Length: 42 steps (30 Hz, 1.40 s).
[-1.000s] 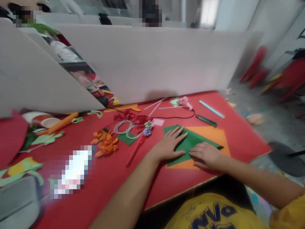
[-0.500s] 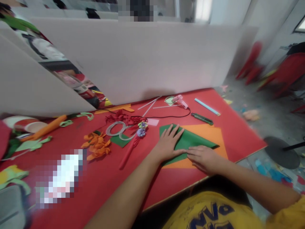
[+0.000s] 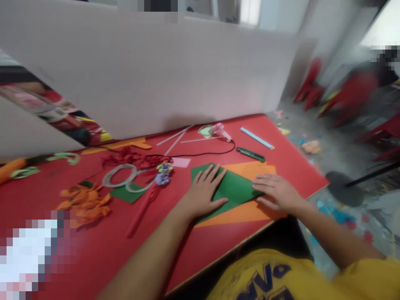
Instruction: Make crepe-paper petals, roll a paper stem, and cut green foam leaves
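Note:
A folded sheet of green paper [image 3: 235, 187] lies on top of orange paper [image 3: 233, 214] on the red table. My left hand [image 3: 204, 193] rests flat over the green paper's left part, its fingers spread and thumb out to the side. At the paper's right pointed end lies my right hand [image 3: 276, 192], fingers stretched out and pressing the tip, which they partly cover. Neither hand grasps anything. Behind the papers sits a green box cutter [image 3: 250, 154].
A pink glue gun [image 3: 221, 131] with a black cord and a light blue stick [image 3: 257, 138] lie at the back. Left of my hands are a red-stemmed paper flower [image 3: 146, 204], coiled white wire [image 3: 120, 176] and orange crepe paper [image 3: 84, 202]. A white partition [image 3: 175, 75] stands behind.
My right hand has moved right along the green paper, from beside my left thumb to the pointed end. My left hand stays on the paper. The camera view has turned right.

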### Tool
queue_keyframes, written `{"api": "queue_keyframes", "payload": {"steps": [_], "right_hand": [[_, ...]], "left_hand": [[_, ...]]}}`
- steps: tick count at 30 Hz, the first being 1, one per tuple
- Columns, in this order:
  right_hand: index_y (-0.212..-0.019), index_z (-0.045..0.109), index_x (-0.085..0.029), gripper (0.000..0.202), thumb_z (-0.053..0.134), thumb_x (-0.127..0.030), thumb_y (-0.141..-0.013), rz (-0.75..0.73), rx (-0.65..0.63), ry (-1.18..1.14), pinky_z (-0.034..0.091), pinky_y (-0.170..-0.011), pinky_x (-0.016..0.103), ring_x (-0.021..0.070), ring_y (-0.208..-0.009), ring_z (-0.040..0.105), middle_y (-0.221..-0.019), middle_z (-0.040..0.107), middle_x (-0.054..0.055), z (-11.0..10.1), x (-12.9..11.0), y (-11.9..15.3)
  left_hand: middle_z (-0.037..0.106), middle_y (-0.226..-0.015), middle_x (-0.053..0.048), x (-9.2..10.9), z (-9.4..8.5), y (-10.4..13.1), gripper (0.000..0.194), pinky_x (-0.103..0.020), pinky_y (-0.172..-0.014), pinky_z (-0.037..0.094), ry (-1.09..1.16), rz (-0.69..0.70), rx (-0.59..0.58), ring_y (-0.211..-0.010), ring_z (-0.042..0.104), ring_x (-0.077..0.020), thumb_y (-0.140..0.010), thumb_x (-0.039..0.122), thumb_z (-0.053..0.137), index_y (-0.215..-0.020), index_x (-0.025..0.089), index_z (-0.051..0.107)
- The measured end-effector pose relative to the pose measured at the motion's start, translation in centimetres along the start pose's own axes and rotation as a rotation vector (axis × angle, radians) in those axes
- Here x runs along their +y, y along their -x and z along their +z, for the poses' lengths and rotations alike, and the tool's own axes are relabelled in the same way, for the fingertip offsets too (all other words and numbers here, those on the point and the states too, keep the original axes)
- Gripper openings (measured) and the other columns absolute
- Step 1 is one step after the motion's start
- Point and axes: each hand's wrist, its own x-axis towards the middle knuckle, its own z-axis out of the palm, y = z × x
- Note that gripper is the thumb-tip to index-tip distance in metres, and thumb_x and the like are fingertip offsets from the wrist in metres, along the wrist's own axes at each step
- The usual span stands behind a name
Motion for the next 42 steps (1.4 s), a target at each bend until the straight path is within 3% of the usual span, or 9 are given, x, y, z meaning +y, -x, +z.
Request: {"api": "queue_keyframes", "payload": {"steps": [4,8,15,23,30,42], "right_hand": [[-0.146,0.069,-0.023,0.044,0.065,-0.033,-0.102,-0.029,-0.117,0.03,0.05,-0.119,0.056,0.0321,-0.143,0.062,-0.148,0.069,0.014,-0.2,2.1,2.5],[-0.153,0.062,-0.02,0.054,0.066,-0.04,-0.102,-0.042,-0.145,-0.017,0.048,-0.121,0.054,0.0324,-0.148,0.057,-0.155,0.063,0.016,0.3,2.6,3.8],[-0.152,0.062,-0.016,0.054,0.065,-0.039,-0.103,-0.058,-0.157,-0.076,0.051,-0.119,0.053,0.033,-0.148,0.057,-0.156,0.061,0.019,0.2,2.7,4.1],[-0.151,0.064,-0.017,0.054,0.068,-0.04,-0.101,-0.031,-0.137,-0.084,0.051,-0.119,0.054,0.0334,-0.147,0.058,-0.157,0.061,0.019,0.7,3.1,4.4],[-0.152,0.063,-0.019,0.055,0.067,-0.039,-0.101,-0.051,-0.104,-0.103,0.052,-0.118,0.053,0.0325,-0.146,0.059,-0.155,0.063,0.018,0.9,3.2,4.5],[-0.159,0.054,-0.018,0.064,0.068,-0.042,-0.101,0.001,-0.089,-0.1,0.052,-0.116,0.052,0.033,-0.142,0.062,-0.155,0.062,0.019,0.5,3.2,4.6]], "left_hand": [[0.023,-0.181,-0.013,0.1,-0.2,-0.1,0.092,-0.066,-0.132,0.014,-0.028,0.074,0.029,-0.167,0.016,-0.0421,-0.095,0.06,0.064,-0.173,0.03,0.027],[0.023,-0.181,-0.007,0.8,-0.8,-0.1,0.076,-0.067,-0.132,0.012,-0.019,0.185,-0.003,-0.167,0.019,-0.04,-0.1,0.043,0.058,-0.171,0.037,0.033],[0.021,-0.182,-0.006,1.6,-1.4,-0.1,0.079,-0.066,-0.133,0.01,-0.018,0.227,-0.064,-0.167,0.02,-0.0374,-0.097,0.03,0.057,-0.172,0.036,0.032],[0.023,-0.181,-0.005,1.8,-1.0,0.0,0.077,-0.063,-0.134,0.008,-0.007,0.238,-0.08,-0.168,0.019,-0.0366,-0.099,0.033,0.056,-0.172,0.036,0.032],[0.022,-0.181,-0.011,1.5,-0.4,-0.2,0.084,-0.065,-0.133,0.013,-0.047,0.203,-0.074,-0.167,0.019,-0.04,-0.099,0.066,0.056,-0.172,0.031,0.033],[0.024,-0.181,-0.011,1.7,-0.6,-0.2,0.086,-0.064,-0.133,0.014,-0.064,0.221,-0.049,-0.166,0.021,-0.0403,-0.098,0.068,0.058,-0.171,0.032,0.034]]}}
